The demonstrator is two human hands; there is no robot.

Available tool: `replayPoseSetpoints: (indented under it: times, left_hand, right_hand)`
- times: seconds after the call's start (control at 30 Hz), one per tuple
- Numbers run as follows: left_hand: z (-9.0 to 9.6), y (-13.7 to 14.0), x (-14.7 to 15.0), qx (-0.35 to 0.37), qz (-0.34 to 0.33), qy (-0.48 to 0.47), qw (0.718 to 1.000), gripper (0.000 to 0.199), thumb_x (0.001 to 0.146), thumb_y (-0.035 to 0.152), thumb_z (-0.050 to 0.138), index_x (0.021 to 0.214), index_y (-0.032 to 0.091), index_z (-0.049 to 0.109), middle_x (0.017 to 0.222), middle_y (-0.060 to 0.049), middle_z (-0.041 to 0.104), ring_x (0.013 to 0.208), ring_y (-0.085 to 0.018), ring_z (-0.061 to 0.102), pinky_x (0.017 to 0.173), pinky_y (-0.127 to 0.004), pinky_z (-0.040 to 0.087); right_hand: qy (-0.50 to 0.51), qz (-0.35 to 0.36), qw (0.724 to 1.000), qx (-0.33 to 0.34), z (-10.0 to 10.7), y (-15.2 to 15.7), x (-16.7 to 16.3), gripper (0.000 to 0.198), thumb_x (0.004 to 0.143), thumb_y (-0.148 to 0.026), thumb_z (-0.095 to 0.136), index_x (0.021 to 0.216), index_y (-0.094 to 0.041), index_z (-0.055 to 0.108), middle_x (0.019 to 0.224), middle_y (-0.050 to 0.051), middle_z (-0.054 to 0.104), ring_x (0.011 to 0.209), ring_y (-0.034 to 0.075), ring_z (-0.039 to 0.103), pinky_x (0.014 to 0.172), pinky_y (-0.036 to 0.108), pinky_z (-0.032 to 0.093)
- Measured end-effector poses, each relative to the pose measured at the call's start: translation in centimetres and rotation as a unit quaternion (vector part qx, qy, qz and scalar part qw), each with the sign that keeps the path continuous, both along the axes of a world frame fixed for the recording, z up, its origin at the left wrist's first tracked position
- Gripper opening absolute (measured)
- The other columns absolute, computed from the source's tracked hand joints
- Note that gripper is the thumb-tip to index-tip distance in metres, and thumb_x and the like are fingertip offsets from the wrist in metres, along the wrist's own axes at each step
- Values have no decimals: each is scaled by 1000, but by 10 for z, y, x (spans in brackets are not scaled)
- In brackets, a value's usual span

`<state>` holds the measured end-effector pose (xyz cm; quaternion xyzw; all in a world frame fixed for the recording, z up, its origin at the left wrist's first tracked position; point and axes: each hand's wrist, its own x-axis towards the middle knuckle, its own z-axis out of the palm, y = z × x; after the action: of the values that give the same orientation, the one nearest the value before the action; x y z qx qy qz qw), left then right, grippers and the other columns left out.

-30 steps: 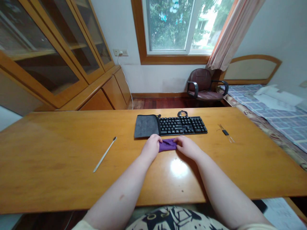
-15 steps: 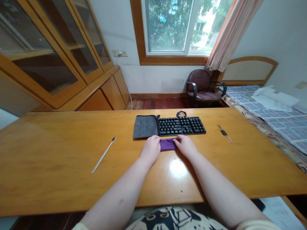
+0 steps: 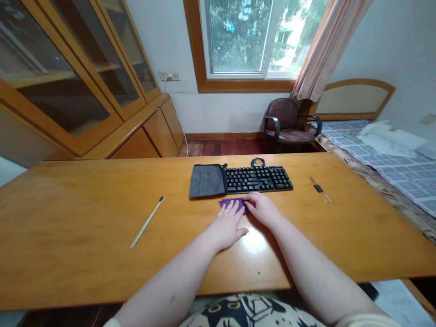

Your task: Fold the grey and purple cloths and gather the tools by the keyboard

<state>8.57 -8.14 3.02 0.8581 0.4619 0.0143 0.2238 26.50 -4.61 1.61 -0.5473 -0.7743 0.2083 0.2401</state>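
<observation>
A small folded purple cloth [image 3: 225,202] lies on the wooden table in front of the keyboard. My left hand [image 3: 227,227] rests flat across it, fingers spread and thumb pointing right. At the cloth's right end, my right hand [image 3: 260,206] pinches the edge between thumb and fingers. Just beyond are a black keyboard [image 3: 259,179] and a dark grey pouch [image 3: 207,180], which covers the keyboard's left part. Part of the cloth is hidden under my fingers.
A long white stick with a dark tip, like a brush [image 3: 148,221], lies to the left. On the right is a small black item with metal prongs [image 3: 319,188]. A coiled cable [image 3: 258,162] sits behind the keyboard. An armchair [image 3: 289,121] and a bed [image 3: 384,145] stand beyond the table [image 3: 85,204].
My left hand has let go of the cloth's left end and now lies flat on top of it with spread fingers. My right hand stays at the right end.
</observation>
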Motion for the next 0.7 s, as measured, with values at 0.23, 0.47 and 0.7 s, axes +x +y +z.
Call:
replayPoseSetpoints:
  times: [0.23,0.47,0.7]
  left_hand:
    - [-1,17,-8,70,114,-18,991,46,90,32,40,133,18,49,143,-12,45,130,-26,41,108,-42,31]
    - [-2,25,-13,81,141,-58,985,35,81,22,54,116,21,62,112,-8,67,104,-24,57,96,-37,42]
    - [-5,23,-13,45,106,-124,986,37,78,14,51,112,21,63,111,-8,66,103,-21,59,93,-33,44]
  right_hand:
    - [-17,-23,1000,-10,-6,3,2,32,82,-22,61,114,-19,62,113,8,63,104,20,58,94,31,42]
    - [-33,-13,999,-6,-7,2,-3,26,85,-25,60,109,-18,63,103,8,63,96,19,58,88,31,43]
    - [-24,33,999,-8,-1,0,-2,4,76,-16,61,78,-19,58,86,4,59,87,18,54,80,30,42]
